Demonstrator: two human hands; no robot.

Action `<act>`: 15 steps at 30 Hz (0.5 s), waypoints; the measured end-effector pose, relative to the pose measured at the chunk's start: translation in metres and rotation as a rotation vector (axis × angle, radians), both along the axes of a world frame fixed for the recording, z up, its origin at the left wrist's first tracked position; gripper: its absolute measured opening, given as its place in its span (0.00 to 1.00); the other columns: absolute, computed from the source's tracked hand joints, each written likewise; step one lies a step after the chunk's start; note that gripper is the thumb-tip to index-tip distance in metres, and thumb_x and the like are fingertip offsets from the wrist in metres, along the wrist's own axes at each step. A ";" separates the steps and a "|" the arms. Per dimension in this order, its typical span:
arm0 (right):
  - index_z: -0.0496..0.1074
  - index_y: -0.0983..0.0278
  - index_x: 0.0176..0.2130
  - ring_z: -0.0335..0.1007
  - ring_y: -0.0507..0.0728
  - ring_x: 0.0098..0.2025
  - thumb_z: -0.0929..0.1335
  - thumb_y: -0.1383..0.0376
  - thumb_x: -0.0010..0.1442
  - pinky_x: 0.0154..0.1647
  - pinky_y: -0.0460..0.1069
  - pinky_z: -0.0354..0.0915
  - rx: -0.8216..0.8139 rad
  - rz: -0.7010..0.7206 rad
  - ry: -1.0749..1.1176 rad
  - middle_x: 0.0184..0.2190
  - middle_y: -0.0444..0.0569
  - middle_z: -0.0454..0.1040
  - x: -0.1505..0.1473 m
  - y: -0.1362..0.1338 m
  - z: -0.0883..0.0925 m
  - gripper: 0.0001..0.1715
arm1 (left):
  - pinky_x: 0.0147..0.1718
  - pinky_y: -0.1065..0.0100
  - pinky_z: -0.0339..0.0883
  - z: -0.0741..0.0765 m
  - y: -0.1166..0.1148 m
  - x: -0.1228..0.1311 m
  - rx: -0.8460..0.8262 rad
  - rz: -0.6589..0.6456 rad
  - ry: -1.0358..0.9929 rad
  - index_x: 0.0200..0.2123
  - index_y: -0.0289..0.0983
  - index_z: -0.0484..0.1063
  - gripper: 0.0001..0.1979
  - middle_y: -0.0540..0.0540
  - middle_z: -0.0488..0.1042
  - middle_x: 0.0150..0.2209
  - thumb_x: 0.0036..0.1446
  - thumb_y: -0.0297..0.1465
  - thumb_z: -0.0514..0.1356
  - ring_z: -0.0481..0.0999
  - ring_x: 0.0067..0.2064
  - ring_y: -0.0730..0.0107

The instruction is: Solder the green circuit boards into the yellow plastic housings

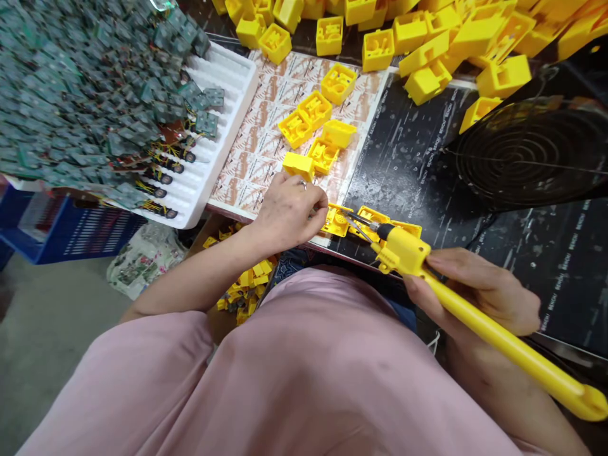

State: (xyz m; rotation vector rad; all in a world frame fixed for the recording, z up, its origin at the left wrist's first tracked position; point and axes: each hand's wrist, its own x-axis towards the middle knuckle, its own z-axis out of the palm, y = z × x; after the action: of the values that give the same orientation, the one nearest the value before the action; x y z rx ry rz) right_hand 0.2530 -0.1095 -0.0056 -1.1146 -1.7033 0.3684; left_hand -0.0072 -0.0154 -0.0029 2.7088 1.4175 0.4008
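Note:
My right hand [484, 291] is wrapped round the long yellow handle of a soldering iron [498, 339] with a thin wire-feed tube beside its tip. The tip points left and down at a small open yellow plastic housing [336, 221] by the table's front edge. My left hand [292, 209], with a ring on one finger, has its thumb and curled forefinger closed at the left end of that housing; the exact grip is partly hidden. More open housings [368, 221] lie in a row under the iron. Just beyond my left knuckles sits another yellow housing [298, 164].
A white foam tray [228, 126] at left bears a heap of green circuit boards [95, 95] with wires. Yellow housings [456, 44] pile up at the back. A black round-grilled fan [527, 152] stands at right. A box of yellow parts [247, 285] is below the table edge.

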 end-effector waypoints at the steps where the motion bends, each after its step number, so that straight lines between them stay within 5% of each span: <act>1: 0.74 0.54 0.46 0.76 0.54 0.28 0.78 0.69 0.49 0.23 0.48 0.73 0.008 0.026 -0.016 0.30 0.40 0.78 -0.002 0.001 0.000 0.25 | 0.38 0.59 0.59 0.000 0.000 0.000 0.023 -0.013 0.011 0.31 0.37 0.76 0.11 0.45 0.76 0.27 0.60 0.31 0.54 0.73 0.35 0.59; 6: 0.72 0.53 0.39 0.73 0.53 0.23 0.76 0.68 0.52 0.19 0.48 0.72 0.041 0.057 -0.146 0.26 0.38 0.76 -0.008 0.006 0.001 0.16 | 0.37 0.59 0.58 0.001 0.002 0.001 0.070 -0.066 0.051 0.29 0.38 0.76 0.12 0.46 0.75 0.24 0.60 0.31 0.54 0.72 0.34 0.60; 12: 0.68 0.56 0.38 0.75 0.52 0.27 0.78 0.70 0.50 0.21 0.46 0.71 0.033 0.130 -0.317 0.28 0.39 0.77 -0.007 0.009 0.014 0.20 | 0.38 0.58 0.58 0.002 0.006 0.003 0.048 -0.079 0.061 0.30 0.37 0.77 0.13 0.45 0.75 0.25 0.59 0.31 0.53 0.73 0.35 0.59; 15: 0.70 0.57 0.36 0.74 0.52 0.25 0.75 0.67 0.56 0.20 0.46 0.70 0.049 0.123 -0.257 0.26 0.40 0.76 -0.004 0.010 0.016 0.12 | 0.38 0.58 0.59 0.001 0.007 0.002 0.055 -0.091 0.055 0.29 0.37 0.77 0.13 0.45 0.75 0.25 0.58 0.31 0.53 0.73 0.35 0.59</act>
State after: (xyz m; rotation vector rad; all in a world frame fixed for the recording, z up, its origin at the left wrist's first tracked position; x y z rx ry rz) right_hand 0.2486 -0.0996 0.0104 -1.0593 -2.0026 0.2663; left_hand -0.0049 -0.0084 -0.0014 2.8369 1.3079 0.3677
